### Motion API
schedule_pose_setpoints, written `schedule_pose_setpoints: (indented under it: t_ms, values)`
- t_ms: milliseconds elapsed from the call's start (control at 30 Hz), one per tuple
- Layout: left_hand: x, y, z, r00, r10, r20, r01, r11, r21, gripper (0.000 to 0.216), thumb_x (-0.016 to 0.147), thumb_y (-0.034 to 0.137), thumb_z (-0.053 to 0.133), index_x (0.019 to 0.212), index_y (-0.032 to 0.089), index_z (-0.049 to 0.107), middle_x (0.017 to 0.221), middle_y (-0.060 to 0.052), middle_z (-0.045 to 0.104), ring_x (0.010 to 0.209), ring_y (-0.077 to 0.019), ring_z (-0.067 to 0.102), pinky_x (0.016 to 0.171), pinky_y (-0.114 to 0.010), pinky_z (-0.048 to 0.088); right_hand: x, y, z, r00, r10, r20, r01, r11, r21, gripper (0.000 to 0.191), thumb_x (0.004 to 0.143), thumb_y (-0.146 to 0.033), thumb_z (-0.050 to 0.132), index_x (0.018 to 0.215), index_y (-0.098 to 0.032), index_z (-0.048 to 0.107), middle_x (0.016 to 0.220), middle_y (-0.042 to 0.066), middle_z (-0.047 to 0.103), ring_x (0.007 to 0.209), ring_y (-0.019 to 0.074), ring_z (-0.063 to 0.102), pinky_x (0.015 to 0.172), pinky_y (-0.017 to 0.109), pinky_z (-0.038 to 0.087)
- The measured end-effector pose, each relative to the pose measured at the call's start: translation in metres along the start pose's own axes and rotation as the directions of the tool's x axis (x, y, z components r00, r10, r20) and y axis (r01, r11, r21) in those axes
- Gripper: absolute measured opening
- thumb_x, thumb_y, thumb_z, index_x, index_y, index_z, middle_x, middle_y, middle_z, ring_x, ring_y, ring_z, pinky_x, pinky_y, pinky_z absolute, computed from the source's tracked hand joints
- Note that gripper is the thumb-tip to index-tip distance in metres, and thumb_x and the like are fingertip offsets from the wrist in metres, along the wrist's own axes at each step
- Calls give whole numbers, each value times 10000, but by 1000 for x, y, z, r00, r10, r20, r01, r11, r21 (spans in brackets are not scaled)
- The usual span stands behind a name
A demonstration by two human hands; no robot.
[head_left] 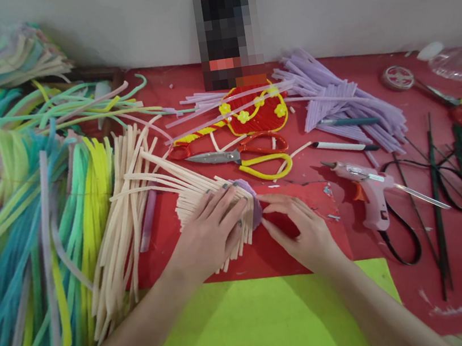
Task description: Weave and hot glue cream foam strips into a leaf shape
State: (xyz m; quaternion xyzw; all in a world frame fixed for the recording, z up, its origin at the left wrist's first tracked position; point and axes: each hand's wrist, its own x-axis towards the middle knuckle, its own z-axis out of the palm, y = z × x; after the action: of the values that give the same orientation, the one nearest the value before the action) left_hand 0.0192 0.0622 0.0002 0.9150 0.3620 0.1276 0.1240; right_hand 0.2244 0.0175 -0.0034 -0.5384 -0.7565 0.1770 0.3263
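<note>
Head camera: we found the layered cream stems and the rounded purple piece on a red sheet mid-table, just beyond a lime-green sheet. The left hand was spread flat over the stems, fingertips near the purple rim. The right hand was curled, apart from the left, its fingertips at the purple piece's right rim; we could not tell whether they pinched it or merely touched.

We judged skewing the main risk: uneven palm pressure could roll the stems out of line. A hard push from the right could crease the purple rim. Long stem ends trailing toward the table's left edge could catch a sleeve or wrist. The glue gun lay toward the table's right edge; a sweep of the right forearm could snag its cord. Whether it was hot, we could not tell.

Materials: stems matte, fuzzy, slender, their ends stepped. Coloured bundles drooped along the table's left edge; lilac stems lay crisscrossed near its far edge. Scissors: smooth metal blades, glossy red and yellow loops.
</note>
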Motion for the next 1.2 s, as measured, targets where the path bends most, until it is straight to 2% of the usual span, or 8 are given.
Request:
schedule_pose_setpoints:
  t_ms: [133, 300, 433, 567, 800, 1200]
  values:
    - [0, 0, 0, 1000, -6, -10, 6, 1000, -31, 354, 953, 219, 376, 1258, 128, 530, 1405, -125, 513, 1341, -245, 433, 1123, -464, 353, 0, -1, 0, 998, -33, 56, 34, 999, -17, 215, 869, -204, 583, 1072, -236, 515, 1243, 99, 641, 1186, 221, 577, 948, 426, 515]
    - [0, 0, 0, 1000, -5, -20, 5, 999, -38, 351, 955, 220, 372, 1256, 127, 527, 1407, -131, 511, 1348, -240, 423, 1128, -459, 346, 0, 0, 0, 993, -59, 101, 68, 994, -85, 220, 880, -267, 585, 1083, -229, 510, 1275, 109, 626, 1219, 251, 555, 947, 462, 504]
    - [0, -1, 0, 1000, 4, -8, -4, 999, -34, 366, 951, 218, 380, 1273, 107, 514, 1411, -140, 504, 1345, -250, 427, 1126, -462, 350, 0, 0, 0, 993, -26, 116, 34, 997, -68, 207, 893, -275, 568, 1090, -240, 513, 1283, 97, 622, 1216, 246, 560, 954, 470, 496]
    - [0, -1, 1, 1000, -15, -16, 14, 999, -32, 375, 952, 232, 384, 1286, 111, 504, 1411, -133, 506, 1345, -238, 428, 1124, -454, 359, 1, -1, -1, 994, 11, 107, -9, 1000, -16, 186, 906, -237, 541, 1089, -249, 514, 1268, 87, 631, 1206, 229, 567, 960, 460, 493]
    - [-1, -1, 1, 999, -15, -35, 14, 999, -29, 391, 952, 235, 387, 1306, 105, 488, 1413, -130, 504, 1344, -232, 431, 1128, -435, 360, 0, -4, 2, 994, -39, 103, 47, 996, -74, 107, 890, -217, 556, 994, -238, 538, 1288, 104, 612, 1188, 243, 579, 934, 446, 493]
    - [-1, -2, 2, 999, 1, -51, -2, 1000, -21, 395, 948, 213, 370, 1301, 85, 495, 1406, -141, 509, 1344, -237, 430, 1123, -440, 370, -3, -6, 3, 991, -79, 111, 95, 985, -144, 233, 854, -285, 589, 1069, -228, 518, 1308, 145, 582, 1198, 269, 563, 919, 470, 483]
